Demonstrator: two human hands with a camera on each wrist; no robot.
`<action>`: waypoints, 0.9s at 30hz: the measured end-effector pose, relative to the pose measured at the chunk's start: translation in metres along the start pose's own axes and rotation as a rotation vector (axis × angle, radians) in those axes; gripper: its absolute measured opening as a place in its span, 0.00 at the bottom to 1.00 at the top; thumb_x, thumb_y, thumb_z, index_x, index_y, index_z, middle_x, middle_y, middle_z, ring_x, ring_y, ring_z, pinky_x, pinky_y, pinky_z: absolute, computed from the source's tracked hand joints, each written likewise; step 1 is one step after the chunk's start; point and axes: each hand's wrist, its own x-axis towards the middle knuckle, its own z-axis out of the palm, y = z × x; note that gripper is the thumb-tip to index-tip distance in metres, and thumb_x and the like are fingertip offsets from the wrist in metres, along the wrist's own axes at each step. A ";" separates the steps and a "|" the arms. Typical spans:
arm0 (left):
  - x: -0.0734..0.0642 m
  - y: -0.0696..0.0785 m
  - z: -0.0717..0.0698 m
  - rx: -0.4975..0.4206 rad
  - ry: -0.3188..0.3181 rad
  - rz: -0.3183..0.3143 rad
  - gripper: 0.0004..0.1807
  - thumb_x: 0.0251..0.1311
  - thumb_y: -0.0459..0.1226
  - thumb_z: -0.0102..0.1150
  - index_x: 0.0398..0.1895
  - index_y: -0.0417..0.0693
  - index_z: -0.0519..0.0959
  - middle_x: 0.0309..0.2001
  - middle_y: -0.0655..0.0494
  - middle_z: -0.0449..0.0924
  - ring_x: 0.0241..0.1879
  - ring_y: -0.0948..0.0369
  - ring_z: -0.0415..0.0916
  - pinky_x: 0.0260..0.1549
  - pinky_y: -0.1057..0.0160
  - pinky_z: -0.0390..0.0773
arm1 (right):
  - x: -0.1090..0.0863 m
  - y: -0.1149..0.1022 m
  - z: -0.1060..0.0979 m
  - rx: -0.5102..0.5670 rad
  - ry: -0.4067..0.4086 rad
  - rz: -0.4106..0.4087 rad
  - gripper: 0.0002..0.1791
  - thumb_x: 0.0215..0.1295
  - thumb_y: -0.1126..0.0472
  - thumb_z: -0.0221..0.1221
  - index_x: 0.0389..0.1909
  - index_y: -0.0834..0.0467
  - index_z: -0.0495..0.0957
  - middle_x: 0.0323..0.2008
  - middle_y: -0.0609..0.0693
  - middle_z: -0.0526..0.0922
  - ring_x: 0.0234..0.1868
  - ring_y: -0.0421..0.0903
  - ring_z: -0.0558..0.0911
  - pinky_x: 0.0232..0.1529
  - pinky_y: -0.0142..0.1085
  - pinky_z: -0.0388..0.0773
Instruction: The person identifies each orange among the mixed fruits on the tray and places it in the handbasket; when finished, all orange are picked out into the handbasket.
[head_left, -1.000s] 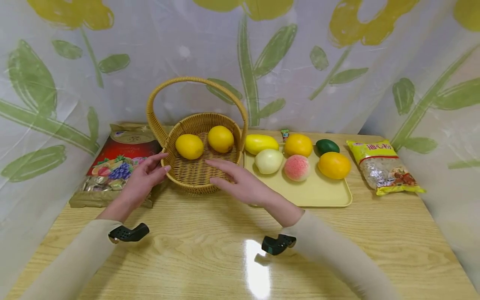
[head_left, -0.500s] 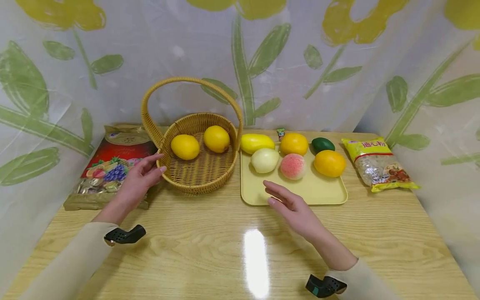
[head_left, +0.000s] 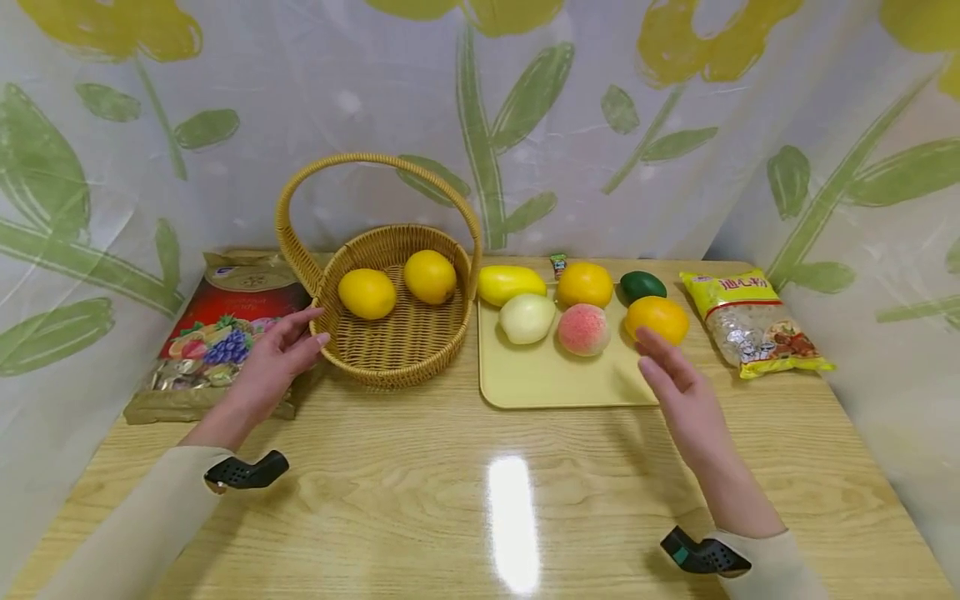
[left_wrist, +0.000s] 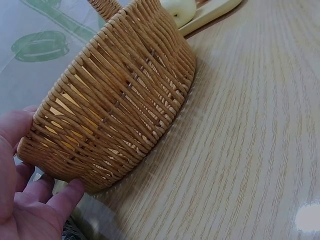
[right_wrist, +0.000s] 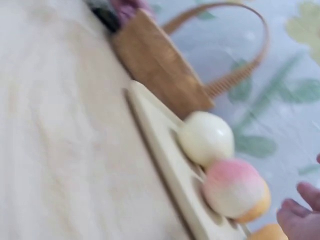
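My left hand (head_left: pixel 273 362) holds the left edge of the wicker basket (head_left: pixel 397 367), thumb and fingertips at the rim and side; in the left wrist view the fingers lie along the woven wall. Inside the basket are two lemon-like yellow fruits, one at the left (head_left: pixel 367 293) and one at the back (head_left: pixel 430 277). My right hand (head_left: pixel 686 400) holds nothing, its fingers loosely spread over the right end of the yellow tray (head_left: pixel 540 387). Its fingertips overlap the lower edge of an orange-yellow fruit (head_left: pixel 657 320). A peach (head_left: pixel 583 329) and a pale round fruit (head_left: pixel 527 318) lie left of it.
Further back on the tray are a long yellow fruit (head_left: pixel 512 286), another orange-yellow fruit (head_left: pixel 585 285) and a dark green fruit (head_left: pixel 642 285). A small wrapped candy (head_left: pixel 558 264) lies behind them. Snack bags flank everything: a red one (head_left: pixel 232 325) left, a yellow one (head_left: pixel 753 321) right.
My right hand has moved from over the basket's front to the right, across to the tray's right end. The left hand has stayed at the basket rim. The head view has shifted slightly.
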 end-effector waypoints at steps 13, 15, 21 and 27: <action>0.000 0.001 0.000 -0.005 -0.015 0.019 0.37 0.70 0.50 0.52 0.76 0.47 0.54 0.77 0.47 0.45 0.75 0.49 0.45 0.52 0.76 0.71 | 0.052 0.003 -0.055 -0.074 0.176 0.176 0.37 0.71 0.42 0.54 0.77 0.38 0.51 0.77 0.44 0.48 0.77 0.51 0.47 0.74 0.47 0.45; 0.001 0.000 0.001 -0.008 -0.010 0.019 0.36 0.70 0.50 0.52 0.76 0.48 0.55 0.77 0.47 0.46 0.75 0.50 0.46 0.51 0.77 0.71 | 0.058 0.006 -0.058 -0.117 0.142 0.192 0.39 0.70 0.41 0.53 0.77 0.39 0.49 0.78 0.46 0.46 0.77 0.52 0.46 0.74 0.49 0.45; 0.001 -0.001 0.001 -0.005 0.000 0.021 0.37 0.69 0.51 0.53 0.76 0.48 0.56 0.77 0.47 0.47 0.75 0.50 0.47 0.51 0.78 0.72 | 0.072 0.018 -0.061 -0.227 0.042 0.211 0.43 0.68 0.38 0.55 0.78 0.42 0.48 0.78 0.52 0.41 0.76 0.59 0.45 0.72 0.55 0.47; 0.002 -0.003 -0.001 -0.009 -0.008 0.032 0.36 0.70 0.51 0.53 0.76 0.48 0.56 0.77 0.46 0.46 0.75 0.49 0.45 0.52 0.77 0.71 | 0.080 0.029 -0.061 -0.398 0.029 0.125 0.39 0.70 0.45 0.57 0.77 0.50 0.53 0.76 0.61 0.49 0.73 0.64 0.52 0.70 0.60 0.50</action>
